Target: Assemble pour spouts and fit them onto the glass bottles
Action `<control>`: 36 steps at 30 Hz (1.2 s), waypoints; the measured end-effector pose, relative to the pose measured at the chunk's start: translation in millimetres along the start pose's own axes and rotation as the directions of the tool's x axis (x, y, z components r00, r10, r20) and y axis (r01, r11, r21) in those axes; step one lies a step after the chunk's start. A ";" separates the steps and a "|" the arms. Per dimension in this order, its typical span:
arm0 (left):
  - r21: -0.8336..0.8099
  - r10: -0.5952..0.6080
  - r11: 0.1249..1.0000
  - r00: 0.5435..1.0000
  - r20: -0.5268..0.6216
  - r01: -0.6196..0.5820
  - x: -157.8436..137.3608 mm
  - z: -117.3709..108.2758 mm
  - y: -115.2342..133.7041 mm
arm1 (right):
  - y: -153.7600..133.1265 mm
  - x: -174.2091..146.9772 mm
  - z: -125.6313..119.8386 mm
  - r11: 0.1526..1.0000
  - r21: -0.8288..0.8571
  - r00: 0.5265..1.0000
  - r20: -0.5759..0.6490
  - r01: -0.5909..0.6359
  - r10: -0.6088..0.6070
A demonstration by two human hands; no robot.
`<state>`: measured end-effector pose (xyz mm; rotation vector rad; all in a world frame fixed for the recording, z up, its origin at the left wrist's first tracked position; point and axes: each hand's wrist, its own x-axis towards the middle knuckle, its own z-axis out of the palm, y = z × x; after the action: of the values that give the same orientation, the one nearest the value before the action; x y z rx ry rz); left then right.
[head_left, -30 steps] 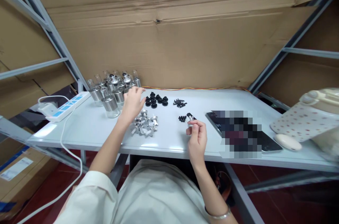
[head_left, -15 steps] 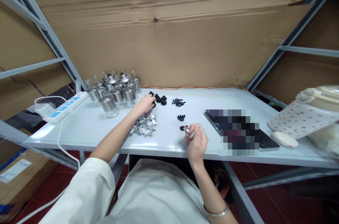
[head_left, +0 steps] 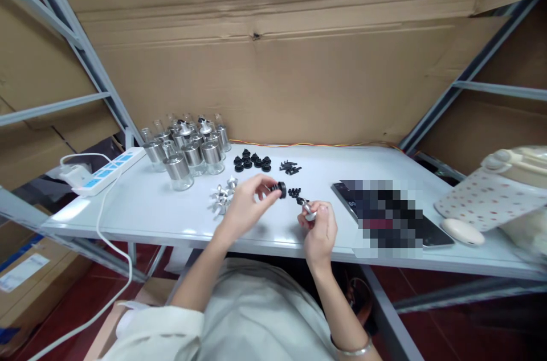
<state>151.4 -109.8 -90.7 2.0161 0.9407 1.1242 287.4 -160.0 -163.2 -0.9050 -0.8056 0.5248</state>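
Between the thumb and fingers of my left hand (head_left: 248,204) is a black ribbed stopper (head_left: 280,189), held above the table. My right hand (head_left: 319,230) grips a silver pourer spout (head_left: 308,212) with a black tip, its far end hidden by my fingers. Just behind it lies a small group of tiny black caps (head_left: 294,192). Further back are several black stoppers (head_left: 247,161) and a pile of short black tubes (head_left: 290,167). Silver spout pieces (head_left: 220,201) lie left of my left hand, which partly covers them.
Several glass bottles with steel sleeves (head_left: 177,170) stand at the back left, two wearing spouts. A power strip (head_left: 106,170) lies at the left edge. On the right are a tablet (head_left: 348,201), a white oval case (head_left: 462,231) and a dotted container (head_left: 464,199).
My left hand has come from the black stopper pile towards my right hand, bringing one stopper. My right hand still holds the spout, now turned slightly.
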 end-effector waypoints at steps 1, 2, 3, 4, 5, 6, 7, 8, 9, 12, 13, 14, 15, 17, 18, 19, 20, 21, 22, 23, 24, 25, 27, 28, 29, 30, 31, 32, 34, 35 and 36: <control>-0.101 -0.063 0.993 0.998 -0.013 0.061 -10.1 9.6 -3.0 | 0.3 0.3 0.1 1.000 -0.006 1.000 0.003 0.013 -0.013; -0.194 -0.120 0.974 0.993 -0.006 0.117 -18.1 19.6 -7.7 | 0.8 0.6 0.1 1.000 -0.013 1.000 0.005 0.021 -0.021; -0.271 -0.167 0.949 0.986 -0.006 0.159 -24.0 29.4 -13.0 | 1.2 0.9 0.0 0.999 -0.023 1.000 0.002 0.027 -0.027; -0.334 -0.198 0.924 0.980 -0.005 0.185 -27.9 38.2 -18.1 | 1.6 1.2 -0.1 0.999 -0.033 0.999 -0.003 0.035 -0.035; -0.389 -0.220 0.899 0.976 -0.001 0.202 -30.1 45.4 -22.5 | 1.9 1.4 -0.3 0.998 -0.044 0.999 -0.012 0.045 -0.045; -0.436 -0.237 0.874 0.972 0.002 0.214 -31.0 50.9 -25.9 | 2.1 1.7 -0.4 0.997 -0.053 0.998 -0.024 0.059 -0.060; -0.479 -0.250 0.849 0.968 0.008 0.223 -31.0 54.4 -28.0 | 2.2 1.9 -0.5 0.996 -0.059 0.996 -0.041 0.072 -0.075; -0.518 -0.264 0.823 0.964 0.017 0.234 -30.4 56.1 -29.1 | 2.2 2.2 -0.6 0.995 -0.064 0.995 -0.057 0.081 -0.085; -0.549 -0.279 0.799 0.960 0.026 0.247 -29.7 56.4 -29.3 | 2.1 2.4 -0.7 0.994 -0.069 0.993 -0.070 0.085 -0.090; -0.613 -0.313 0.741 0.949 0.047 0.275 -27.8 52.2 -28.4 | 1.3 3.1 -0.3 0.992 -0.101 0.994 -0.073 0.072 -0.079; -0.628 -0.321 0.726 0.946 0.049 0.279 -27.5 50.2 -28.2 | 0.8 3.2 0.0 0.992 -0.112 0.995 -0.066 0.064 -0.072; -0.642 -0.326 0.714 0.944 0.049 0.280 -27.3 48.4 -28.2 | 0.1 3.2 0.4 0.991 -0.117 0.996 -0.059 0.059 -0.066; -0.653 -0.331 0.704 0.943 0.046 0.279 -27.1 46.9 -28.4 | -0.6 3.1 0.8 0.992 -0.118 0.997 -0.053 0.052 -0.059; -0.661 -0.339 0.696 0.940 0.039 0.279 -27.1 44.6 -29.4 | -2.1 2.7 1.4 0.992 -0.115 0.998 -0.037 0.043 -0.047; -0.661 -0.344 0.695 0.938 0.038 0.281 -27.2 43.9 -29.9 | -2.6 2.5 1.5 0.993 -0.114 0.999 -0.024 0.042 -0.045; -0.660 -0.350 0.694 0.936 0.039 0.287 -27.4 43.5 -30.5 | -2.9 2.2 1.3 0.993 -0.113 0.999 -0.006 0.044 -0.045; -0.660 -0.358 0.691 0.933 0.043 0.296 -27.7 43.3 -31.0 | -2.9 1.9 1.0 0.992 -0.114 0.999 0.012 0.045 -0.044; -0.660 -0.366 0.687 0.929 0.049 0.305 -27.9 43.2 -31.5 | -2.5 1.7 0.6 0.992 -0.114 0.999 0.030 0.044 -0.041; -0.660 -0.371 0.683 0.927 0.056 0.313 -28.2 43.4 -31.8 | -1.8 1.6 0.0 0.992 -0.116 0.998 0.050 0.040 -0.035; -0.661 -0.375 0.680 0.925 0.060 0.318 -28.4 43.5 -32.1 | -0.9 1.7 -0.6 0.992 -0.121 0.997 0.072 0.032 -0.023; -0.663 -0.375 0.678 0.925 0.060 0.318 -28.6 43.7 -32.2 | 0.2 1.8 -1.2 0.991 -0.133 0.995 0.095 0.024 -0.012; -0.667 -0.372 0.676 0.927 0.057 0.312 -28.7 43.8 -32.2 | 1.3 2.1 -1.8 0.988 -0.151 0.993 0.120 0.019 0.000; -0.681 -0.362 0.672 0.931 0.041 0.291 -28.6 43.8 -31.7 | 3.3 2.8 -2.4 0.981 -0.193 0.985 0.171 0.022 0.011; -0.687 -0.358 0.670 0.933 0.031 0.280 -28.5 43.7 -31.3 | 3.9 3.1 -2.5 0.977 -0.211 0.982 0.189 0.030 0.011; -0.692 -0.357 0.669 0.934 0.022 0.272 -28.3 43.6 -30.8 | 4.2 3.3 -2.4 0.974 -0.223 0.979 0.202 0.037 0.010; -0.695 -0.358 0.668 0.934 0.013 0.265 -28.1 43.5 -30.2 | 4.1 3.3 -2.3 0.973 -0.226 0.978 0.209 0.040 0.008; -0.696 -0.358 0.669 0.934 0.007 0.262 -27.9 43.3 -29.7 | 3.8 3.3 -2.2 0.974 -0.223 0.977 0.213 0.042 0.007; -0.695 -0.358 0.670 0.934 0.004 0.260 -27.7 43.2 -29.4 | 3.3 3.2 -2.1 0.975 -0.219 0.977 0.212 0.042 0.005; -0.691 -0.355 0.675 0.935 0.002 0.258 -27.5 43.0 -29.1 | 2.5 2.8 -2.2 0.976 -0.211 0.979 0.203 0.044 0.000; -0.689 -0.354 0.677 0.935 0.003 0.258 -27.5 42.9 -29.3 | 2.4 2.6 -2.4 0.978 -0.206 0.981 0.196 0.039 0.002; -0.688 -0.354 0.678 0.935 0.003 0.259 -27.6 43.0 -29.7 | 2.5 2.4 -2.6 0.979 -0.200 0.982 0.189 0.029 0.009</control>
<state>170.7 -124.3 -144.6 1.1423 0.7368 1.1904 290.8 -158.3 -165.4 -1.0479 -1.0502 0.5319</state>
